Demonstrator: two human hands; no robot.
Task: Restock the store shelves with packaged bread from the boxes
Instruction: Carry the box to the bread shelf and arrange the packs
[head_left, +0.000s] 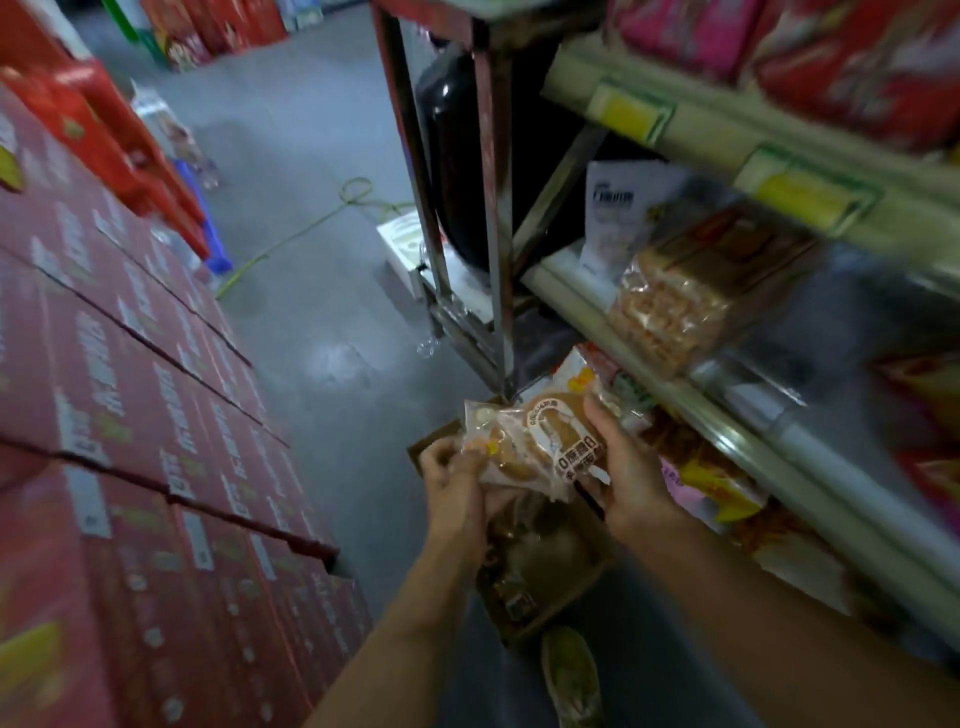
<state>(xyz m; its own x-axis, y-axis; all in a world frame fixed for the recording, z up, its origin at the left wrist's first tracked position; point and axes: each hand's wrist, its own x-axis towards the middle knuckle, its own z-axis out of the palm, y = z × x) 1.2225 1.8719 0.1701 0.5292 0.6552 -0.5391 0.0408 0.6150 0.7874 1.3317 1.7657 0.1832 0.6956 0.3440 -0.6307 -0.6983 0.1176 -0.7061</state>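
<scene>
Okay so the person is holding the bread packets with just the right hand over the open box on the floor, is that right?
Not quite. The head view shows both hands on the bread packets: the left hand and the right hand each grip them. The rest holds: they are over the open box on the floor.

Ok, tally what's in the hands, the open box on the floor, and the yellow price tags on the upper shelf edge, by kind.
Bread packets held in the hands: 2 (front bread packet, rear bread packet), gripped by the left hand and right hand
Open cardboard box on the floor: 1
Yellow price tags: 2 (near tag, far tag)
Total: 5
</scene>
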